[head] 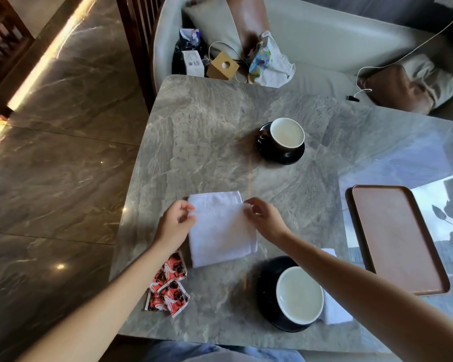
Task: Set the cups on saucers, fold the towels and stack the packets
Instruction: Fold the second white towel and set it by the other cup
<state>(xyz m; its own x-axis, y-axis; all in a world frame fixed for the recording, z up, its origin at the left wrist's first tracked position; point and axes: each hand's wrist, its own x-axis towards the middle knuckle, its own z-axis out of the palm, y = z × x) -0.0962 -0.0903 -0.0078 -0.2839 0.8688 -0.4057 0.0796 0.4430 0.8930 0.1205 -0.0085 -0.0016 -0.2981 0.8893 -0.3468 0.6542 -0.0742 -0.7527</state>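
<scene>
Black white-lined cup (299, 294) seated on its black saucer (265, 283) — our left hand (177, 223) and right hand (262, 218) pinch the white cloth towel (220, 231), red foil packets (168, 286) unstacked.

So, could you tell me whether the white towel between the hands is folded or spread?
Folded: the towel lies as a rectangle with a thick, doubled near edge, the left hand and right hand pinching its sides.

The towel (221, 228) is white, the packets (169, 286) red and black, the 2 cups (300, 295) black with white insides.
</scene>
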